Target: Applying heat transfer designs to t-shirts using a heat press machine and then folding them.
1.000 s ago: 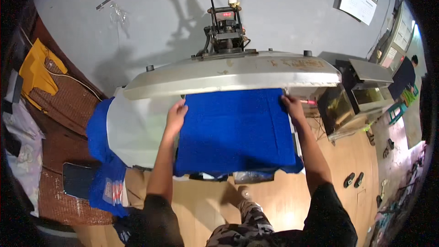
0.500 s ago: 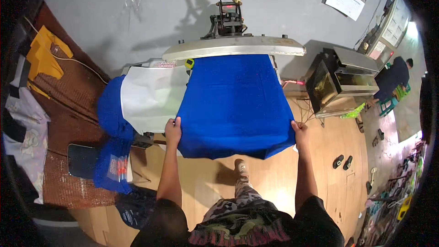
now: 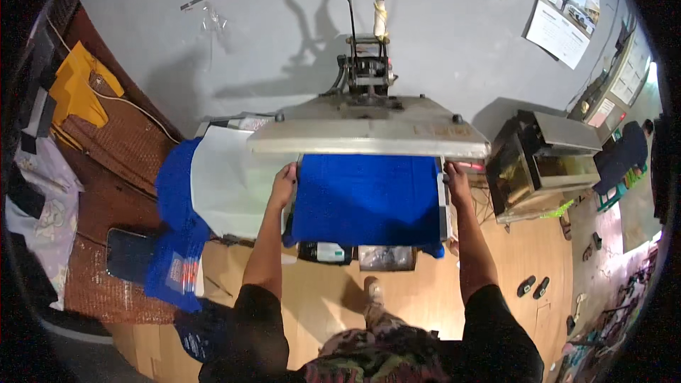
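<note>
The person stands in front of the heat press (image 3: 369,128), both arms stretched forward and almost straight. A blue garment (image 3: 365,198) lies flat on the lower plate of the press, under its raised upper plate, and its front edge hangs a little over the plate toward the person. The left hand (image 3: 284,183) is at the left edge of the garment, near the back of the press, with the wrist bent slightly down; its fingers seem to pinch the cloth edge, but I cannot tell this surely. The right hand (image 3: 456,179) is at the right edge of the garment, at the same depth, fingers curled on the cloth edge. To the left of the press lies a white sheet (image 3: 227,184), and further left a heap of blue cloth (image 3: 174,191). To the right of the press stands a metal box machine (image 3: 543,159).
</note>
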`<action>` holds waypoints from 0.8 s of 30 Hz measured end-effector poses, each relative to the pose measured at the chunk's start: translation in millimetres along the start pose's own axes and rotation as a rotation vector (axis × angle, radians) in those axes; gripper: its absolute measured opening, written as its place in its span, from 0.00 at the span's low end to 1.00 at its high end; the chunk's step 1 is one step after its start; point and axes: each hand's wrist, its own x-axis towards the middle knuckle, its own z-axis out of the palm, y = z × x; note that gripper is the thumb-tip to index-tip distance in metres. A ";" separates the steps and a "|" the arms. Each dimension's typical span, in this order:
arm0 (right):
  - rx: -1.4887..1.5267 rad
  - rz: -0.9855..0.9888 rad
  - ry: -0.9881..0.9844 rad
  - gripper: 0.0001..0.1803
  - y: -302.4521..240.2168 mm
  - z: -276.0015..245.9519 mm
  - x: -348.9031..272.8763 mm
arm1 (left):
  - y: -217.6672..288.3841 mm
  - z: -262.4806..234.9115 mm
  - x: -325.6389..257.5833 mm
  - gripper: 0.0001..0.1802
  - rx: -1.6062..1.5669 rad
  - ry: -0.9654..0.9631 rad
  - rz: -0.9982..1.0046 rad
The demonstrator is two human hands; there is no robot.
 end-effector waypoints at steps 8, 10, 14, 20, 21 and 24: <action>0.082 -0.359 0.061 0.22 -37.0 56.8 118.0 | -39.4 49.1 155.4 0.24 0.484 0.162 0.170; 0.088 -0.387 0.069 0.23 -40.7 53.3 118.7 | -37.2 51.7 157.8 0.24 0.563 0.188 0.129; 0.076 -0.422 0.086 0.25 -43.0 47.4 118.3 | -31.5 51.1 153.7 0.24 0.636 0.233 0.112; 0.018 -0.432 0.108 0.27 -34.4 45.8 111.5 | -30.6 45.3 144.7 0.25 0.653 0.245 0.129; 0.003 -0.432 0.115 0.27 -33.1 46.3 108.9 | -26.7 47.2 139.2 0.25 0.651 0.240 0.143; -0.048 -0.420 0.143 0.28 -30.3 52.9 96.7 | -4.2 61.4 116.1 0.25 0.647 0.214 0.179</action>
